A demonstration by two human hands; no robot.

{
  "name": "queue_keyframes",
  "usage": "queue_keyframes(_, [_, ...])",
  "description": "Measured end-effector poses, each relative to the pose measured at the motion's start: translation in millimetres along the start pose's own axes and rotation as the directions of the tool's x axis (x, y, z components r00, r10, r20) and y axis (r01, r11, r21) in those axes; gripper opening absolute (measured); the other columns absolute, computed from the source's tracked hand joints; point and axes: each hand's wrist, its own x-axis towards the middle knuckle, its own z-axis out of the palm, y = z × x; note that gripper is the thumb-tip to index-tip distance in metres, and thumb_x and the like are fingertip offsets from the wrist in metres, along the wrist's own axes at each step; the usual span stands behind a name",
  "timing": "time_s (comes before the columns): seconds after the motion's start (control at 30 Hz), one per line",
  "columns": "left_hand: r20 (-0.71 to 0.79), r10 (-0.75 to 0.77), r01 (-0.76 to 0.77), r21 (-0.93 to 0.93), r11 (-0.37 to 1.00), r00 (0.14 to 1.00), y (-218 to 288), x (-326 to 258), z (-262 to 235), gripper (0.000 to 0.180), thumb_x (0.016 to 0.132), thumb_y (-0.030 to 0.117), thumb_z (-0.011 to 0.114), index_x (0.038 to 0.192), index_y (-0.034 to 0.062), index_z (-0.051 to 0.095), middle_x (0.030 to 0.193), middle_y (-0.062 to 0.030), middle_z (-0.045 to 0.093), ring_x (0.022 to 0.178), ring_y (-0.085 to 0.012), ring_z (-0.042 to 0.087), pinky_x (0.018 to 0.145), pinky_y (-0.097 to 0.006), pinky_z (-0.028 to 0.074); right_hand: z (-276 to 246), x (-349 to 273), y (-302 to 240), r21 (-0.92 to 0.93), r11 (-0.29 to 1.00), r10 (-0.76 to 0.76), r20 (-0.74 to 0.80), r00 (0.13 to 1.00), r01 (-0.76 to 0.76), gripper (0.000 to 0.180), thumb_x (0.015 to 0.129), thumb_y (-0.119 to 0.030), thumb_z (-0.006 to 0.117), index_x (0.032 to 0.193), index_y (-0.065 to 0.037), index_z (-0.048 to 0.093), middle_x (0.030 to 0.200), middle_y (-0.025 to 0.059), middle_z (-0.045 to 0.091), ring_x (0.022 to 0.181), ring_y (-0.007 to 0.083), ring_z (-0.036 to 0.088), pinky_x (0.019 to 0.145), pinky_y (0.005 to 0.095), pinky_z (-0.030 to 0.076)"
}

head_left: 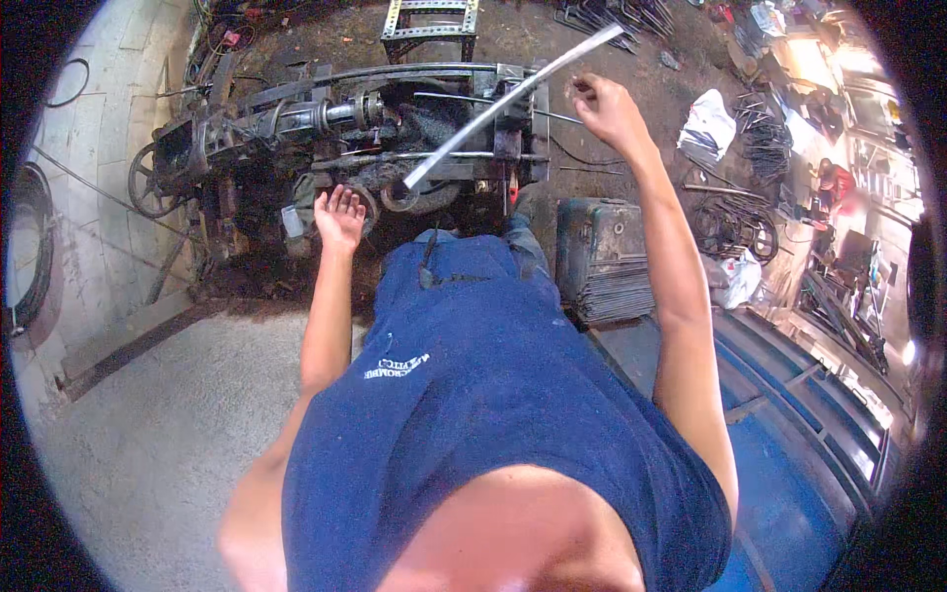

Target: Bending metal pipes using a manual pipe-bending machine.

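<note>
A long bright flat metal bar (513, 107) slants over the machine, its upper end far right and its lower end near the middle. My left hand (340, 219) is open, palm up and fingers spread, left of the bar's lower end and apart from it. My right hand (610, 111) is just right of the bar's upper part, fingers loosely curled with a gap at the thumb. Nothing shows in it, and it looks apart from the bar. Below lies the dark, greasy machine (326, 116) with a spindle and long rails. A thin rod (560, 116) sticks out of its right end toward my right hand.
A handwheel (156, 180) is at the machine's left end. A perforated metal stand (429, 44) is beyond it. A grey metal box (610, 242) with stacked strips stands right of my legs. Rod bundles (762, 138) and a white bag (706, 123) lie on the right floor.
</note>
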Motion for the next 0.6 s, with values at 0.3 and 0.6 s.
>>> queue_keyframes(0.3, [-0.019,-0.004,0.005,0.076,0.997,1.000,5.6,-7.6,-9.2,0.040,0.088,0.043,0.053,0.106,0.0078,0.061,0.095,-0.0044,0.059,0.089,-0.0215,0.057,0.076,-0.037,0.046,7.2,20.0,52.1,-0.268,0.959,0.061,-0.132,0.989,-0.095,0.064,0.084,-0.063,0.052,0.117,-0.010,0.064,0.113,0.0221,0.064,0.108,0.0359,0.060,0.098,0.0463,0.043])
queue_keyframes(0.6, [-0.107,-0.021,0.031,0.088,0.996,0.994,-11.1,-2.6,-55.3,0.041,0.088,0.046,0.050,0.105,0.0098,0.059,0.095,-0.0042,0.060,0.088,-0.0215,0.057,0.075,-0.037,0.046,67.8,-84.2,-134.9,0.713,0.261,0.395,0.536,0.746,-0.651,0.078,0.094,-0.064,0.032,0.102,0.007,0.063,0.095,0.0225,0.068,0.090,0.0323,0.067,0.086,0.0447,0.048])
